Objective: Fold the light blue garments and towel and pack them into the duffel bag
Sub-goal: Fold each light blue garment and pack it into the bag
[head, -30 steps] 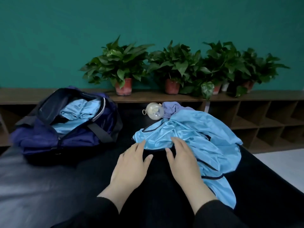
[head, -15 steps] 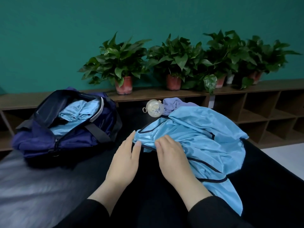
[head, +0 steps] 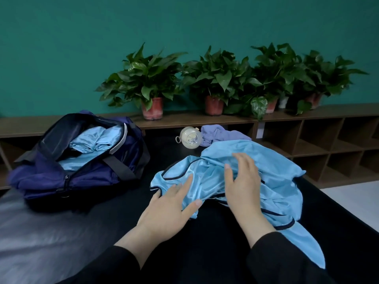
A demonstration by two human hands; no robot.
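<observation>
A crumpled light blue satin garment with dark piping (head: 274, 177) lies on the black table (head: 205, 242) in front of me. My left hand (head: 170, 208) rests flat on its near left edge, fingers spread. My right hand (head: 243, 181) lies on top of the garment's middle, fingers apart, gripping nothing that I can see. At the left stands the navy duffel bag (head: 82, 160), unzipped, with folded light blue fabric (head: 92, 140) inside. A lavender towel (head: 221, 135) lies bunched behind the garment.
A clear round bottle (head: 189, 138) lies next to the lavender towel. Behind the table runs a low wooden shelf (head: 307, 130) with open cubbies, topped with several potted plants (head: 151, 83). The table's right edge drops to a pale floor (head: 359, 197).
Both hands have moved up and further onto the garment; the right hand went from its near edge to its middle. The view shifted slightly.
</observation>
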